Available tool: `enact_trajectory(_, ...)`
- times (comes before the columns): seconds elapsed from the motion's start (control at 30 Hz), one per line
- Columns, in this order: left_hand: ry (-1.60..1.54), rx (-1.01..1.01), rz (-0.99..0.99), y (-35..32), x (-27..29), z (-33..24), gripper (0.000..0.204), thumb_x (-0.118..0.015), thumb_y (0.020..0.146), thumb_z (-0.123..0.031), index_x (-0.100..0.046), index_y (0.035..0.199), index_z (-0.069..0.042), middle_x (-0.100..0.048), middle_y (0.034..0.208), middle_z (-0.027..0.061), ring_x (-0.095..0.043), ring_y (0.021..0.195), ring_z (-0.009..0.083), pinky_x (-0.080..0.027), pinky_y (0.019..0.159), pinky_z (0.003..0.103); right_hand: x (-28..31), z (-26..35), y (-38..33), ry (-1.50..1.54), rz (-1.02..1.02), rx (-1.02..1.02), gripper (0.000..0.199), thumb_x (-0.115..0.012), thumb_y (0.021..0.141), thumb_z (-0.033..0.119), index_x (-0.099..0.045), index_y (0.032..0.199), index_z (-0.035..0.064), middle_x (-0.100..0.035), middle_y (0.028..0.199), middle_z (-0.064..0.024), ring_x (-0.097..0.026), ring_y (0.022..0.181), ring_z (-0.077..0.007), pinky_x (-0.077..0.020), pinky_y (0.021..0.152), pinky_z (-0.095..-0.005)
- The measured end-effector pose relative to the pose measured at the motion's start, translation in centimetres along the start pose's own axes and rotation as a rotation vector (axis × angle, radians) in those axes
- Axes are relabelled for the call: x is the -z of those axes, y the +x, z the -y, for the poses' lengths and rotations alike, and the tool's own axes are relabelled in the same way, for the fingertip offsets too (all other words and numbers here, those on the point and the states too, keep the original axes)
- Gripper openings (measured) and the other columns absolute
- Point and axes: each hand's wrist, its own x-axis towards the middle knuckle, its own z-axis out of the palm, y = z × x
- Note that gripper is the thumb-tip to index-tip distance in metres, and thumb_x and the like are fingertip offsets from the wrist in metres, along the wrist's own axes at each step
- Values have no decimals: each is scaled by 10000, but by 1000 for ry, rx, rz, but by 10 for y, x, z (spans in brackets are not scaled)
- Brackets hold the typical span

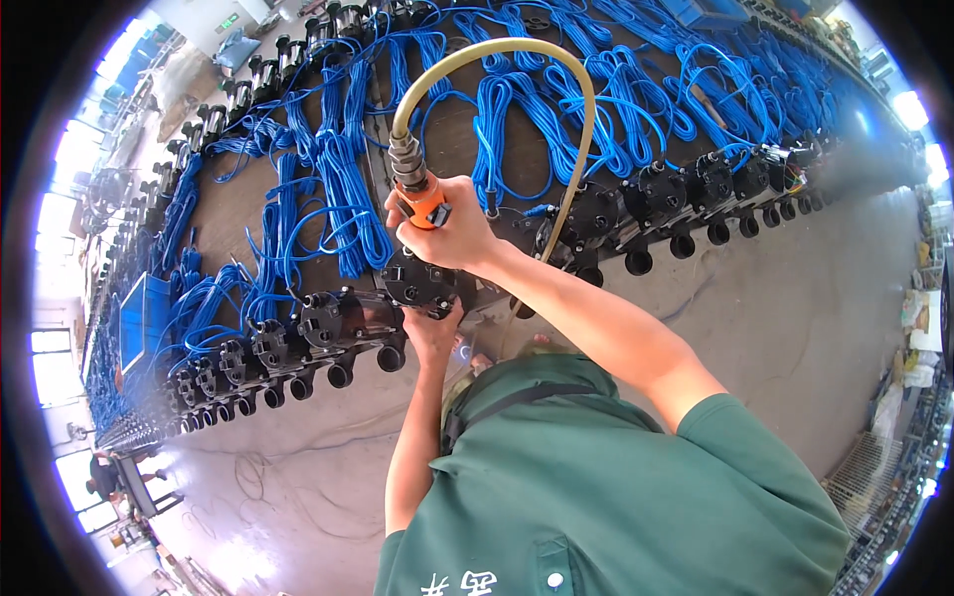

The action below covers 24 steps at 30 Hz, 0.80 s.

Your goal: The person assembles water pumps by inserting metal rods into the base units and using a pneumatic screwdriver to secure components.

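Observation:
In my right hand point(457, 226) is an orange air screwdriver point(422, 202), gripped with the fingers wrapped round its body. It stands over a black pump-like unit point(417, 285) at the table's near edge; its tip is hidden behind my hand and the unit. A metal coupling point(405, 159) on its top joins a yellowish air hose point(586, 109), which arches up and then down to the right. Below the unit, my left hand point(434, 328) is closed on its near end, with the fingers partly hidden under it.
More black units point(338, 320) line the near edge on both sides, with round openings facing me. Bundles of coiled blue cable point(343, 199) cover much of the brown tabletop point(224, 214). Blue bins point(145, 320) stand at the left and far right. Thin cables lie on the grey floor.

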Motion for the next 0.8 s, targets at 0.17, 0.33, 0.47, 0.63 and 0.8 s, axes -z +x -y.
enact_trajectory(0.17,40,-50,-46,2,4,7,565,-893,674,-163,-614,1113,56,-727,878,121,-671,746,188,-558,726,337,-2,13,3,-12,5,44,235,-650,763,-44,-684,993,-10,-725,847,-73,-682,746,-108,-556,665,-273)
enact_trajectory(0.33,52,-36,-267,-8,-3,14,531,-920,643,-212,-639,1011,47,-738,863,144,-716,780,211,-571,751,358,8,56,-13,113,8,37,302,-608,809,-82,-671,1095,-13,-717,969,-106,-671,813,-114,-533,701,-243)
enact_trajectory(0.47,106,3,-374,-10,-15,-4,592,-918,628,-299,-640,1064,-13,-738,918,158,-734,837,335,-567,766,420,36,94,-28,217,-81,-43,324,-617,776,-90,-685,1083,-15,-728,920,-105,-647,752,-84,-514,665,-223)
enact_trajectory(0.63,116,52,-407,-20,-25,1,771,-865,707,-199,-449,1306,52,-540,1309,278,-565,1218,373,-442,1031,461,77,95,-48,227,-107,-78,345,-556,836,-48,-600,1175,-7,-686,976,-124,-607,665,-113,-502,594,-236)
enact_trajectory(0.8,-150,289,-70,-74,-49,1,696,-797,800,-134,-432,1382,-22,-467,1255,176,-503,1124,337,-431,990,381,91,90,-62,191,-84,-94,329,-577,844,-11,-573,1172,10,-680,955,-127,-612,658,-120,-508,597,-244)
